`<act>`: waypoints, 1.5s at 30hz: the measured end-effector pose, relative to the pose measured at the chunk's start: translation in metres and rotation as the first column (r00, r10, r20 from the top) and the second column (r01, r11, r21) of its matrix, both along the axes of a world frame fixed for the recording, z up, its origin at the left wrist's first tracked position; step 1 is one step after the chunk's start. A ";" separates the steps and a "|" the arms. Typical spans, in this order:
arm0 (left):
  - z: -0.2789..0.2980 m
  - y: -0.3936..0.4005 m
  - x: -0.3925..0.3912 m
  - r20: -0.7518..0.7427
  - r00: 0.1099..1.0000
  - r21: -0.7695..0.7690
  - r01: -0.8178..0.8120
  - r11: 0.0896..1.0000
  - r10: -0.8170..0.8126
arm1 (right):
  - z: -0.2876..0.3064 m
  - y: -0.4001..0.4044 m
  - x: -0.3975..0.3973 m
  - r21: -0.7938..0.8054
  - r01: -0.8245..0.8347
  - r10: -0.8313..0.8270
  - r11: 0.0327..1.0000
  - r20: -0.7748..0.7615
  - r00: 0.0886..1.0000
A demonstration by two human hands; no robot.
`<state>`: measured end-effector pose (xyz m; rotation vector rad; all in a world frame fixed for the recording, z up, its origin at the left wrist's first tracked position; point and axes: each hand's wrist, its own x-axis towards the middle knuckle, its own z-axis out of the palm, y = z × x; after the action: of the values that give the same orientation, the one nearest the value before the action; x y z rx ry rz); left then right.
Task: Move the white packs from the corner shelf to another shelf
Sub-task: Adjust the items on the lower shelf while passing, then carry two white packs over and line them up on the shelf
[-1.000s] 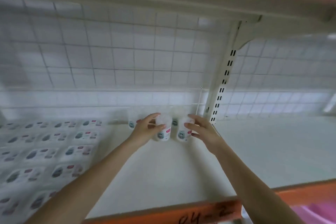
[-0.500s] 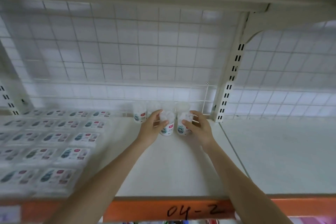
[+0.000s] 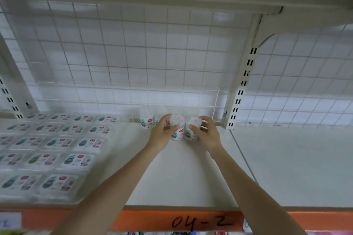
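Shelf (image 3: 172, 177), white, seen from the head view; orange front edge (image 3: 133, 219) with "04-2" handwritten in black. Wire grid back panel (image 3: 124, 53) behind. Slotted upright post (image 3: 238, 97) stands at the far right of this bay, where a second shelf (image 3: 296, 158) begins to the right.

White packs, small upright tubs with coloured labels, cluster in the far corner just left of the post. Both arms reach in from the near edge.

Left hand (image 3: 162, 133): grip curled round the left front tub (image 3: 177, 131), thumb across its near face, fingers wrapping its left side. Tub upright, base on or very near the shelf; cannot tell which.

Right hand (image 3: 207, 133): grip curled round the right front tub (image 3: 191, 129), thumb on its near face, fingers round the right and far side. Upright too. The two held tubs stand just beside each other, touching or nearly so.

Behind them, more tubs against the grid: one clear at far left of the cluster (image 3: 146, 120), others partly hidden by the hands and blurred; count uncertain.

Left part of the shelf: flat white packets (image 3: 76, 160) with green and red labels, laid in rows from near edge to far, well apart from the tub cluster. Motion blur over these.

Bottom left, a pale label tag (image 3: 10, 220) on the orange edge; text unreadable.
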<state>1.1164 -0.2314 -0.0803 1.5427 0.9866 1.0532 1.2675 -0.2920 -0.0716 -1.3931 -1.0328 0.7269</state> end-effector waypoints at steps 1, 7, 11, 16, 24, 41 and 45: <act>-0.002 0.001 0.000 -0.002 1.000 0.006 -0.004 1.000 0.004 | -0.002 0.002 0.000 0.002 0.008 -0.008 1.000 -0.001 1.000; -0.002 0.001 -0.002 -0.008 0.999 -0.007 0.032 0.999 -0.032 | -0.009 0.004 0.004 -0.019 0.011 -0.010 1.000 0.056 0.998; 0.000 -0.006 -0.022 -0.183 0.983 0.146 -0.003 0.989 0.030 | -0.007 -0.005 0.009 0.002 0.021 -0.021 1.000 0.277 0.961; 0.008 -0.024 -0.076 -0.542 0.813 0.464 0.078 0.882 0.213 | 0.011 -0.029 -0.009 0.127 0.032 -0.107 0.991 0.645 0.757; 0.018 -0.114 -0.210 -0.641 0.534 0.719 0.166 0.675 0.551 | 0.019 -0.098 -0.122 0.054 -0.225 0.033 0.973 0.929 0.367; -0.044 -0.430 -0.531 -0.780 0.057 0.517 -0.501 0.694 0.623 | -0.040 -0.227 -0.431 -0.181 -0.709 0.447 0.682 0.870 0.208; -0.051 -0.461 -0.586 -0.807 -0.020 0.480 -0.604 0.636 0.590 | -0.048 -0.218 -0.497 -0.233 -0.784 0.513 0.575 0.849 0.124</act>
<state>0.5304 -0.6923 -0.1314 1.7005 2.7631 0.4837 0.7706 -0.5104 -0.1197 -0.9121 -2.6415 0.3804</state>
